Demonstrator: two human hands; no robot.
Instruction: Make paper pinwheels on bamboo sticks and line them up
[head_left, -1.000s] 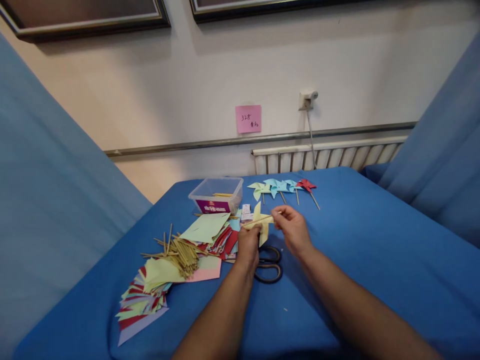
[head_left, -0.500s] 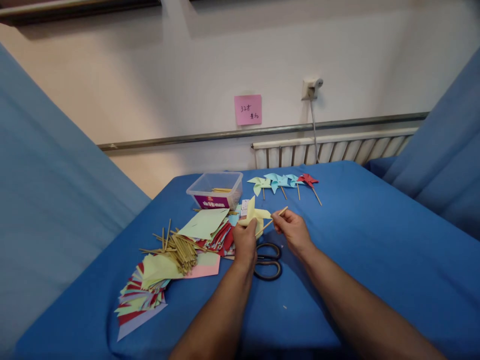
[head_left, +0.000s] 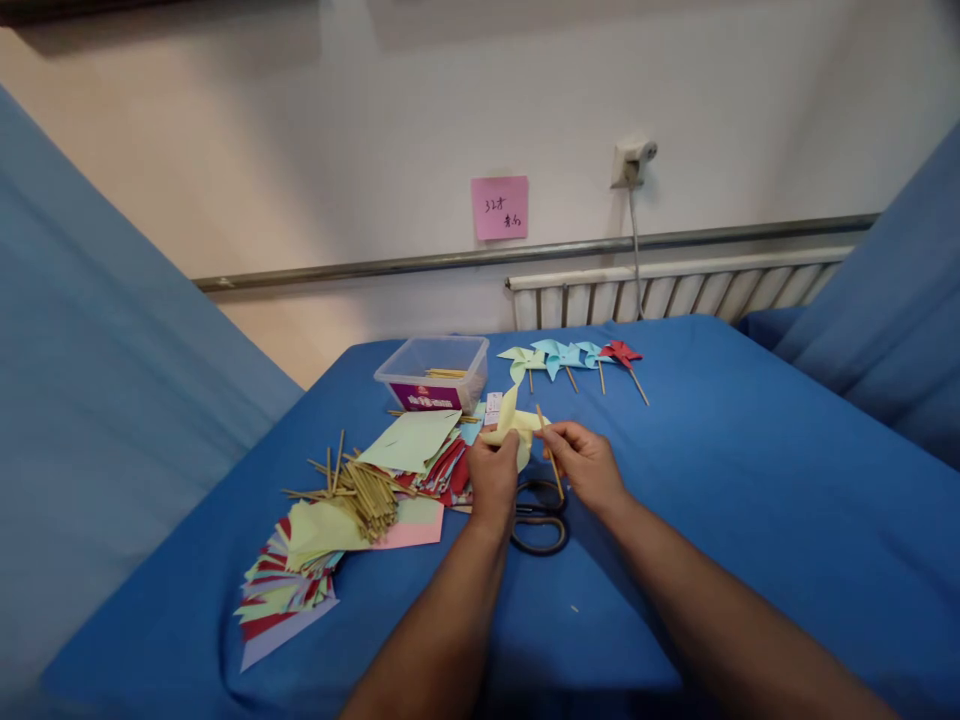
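A pale yellow paper pinwheel (head_left: 517, 428) is pinched in my left hand (head_left: 495, 472), its folded blades spreading above and to the right of the thumb. My right hand (head_left: 587, 462) holds a thin wooden stick (head_left: 552, 455) between thumb and fingertips. The stick slants, its upper end close beside the pinwheel's right blade. Whether stick and paper touch, I cannot tell. Just below the hands lie scissors with black handles (head_left: 541, 535), partly covered by my left hand; their blades are hidden.
Finished pinwheels (head_left: 559, 358) lie at the back of the blue-covered table (head_left: 750, 480). A clear plastic box (head_left: 431, 375) holds sticks. Left of my hands are a heap of sticks (head_left: 367, 495), stacked cut paper (head_left: 412, 440) and fanned coloured sheets (head_left: 289, 590). Blue curtains hang on both sides.
The stick has turned from slanting up to the right to standing steeper, its lower end now pointing down right. Both hands stay close together; the view has shifted slightly.
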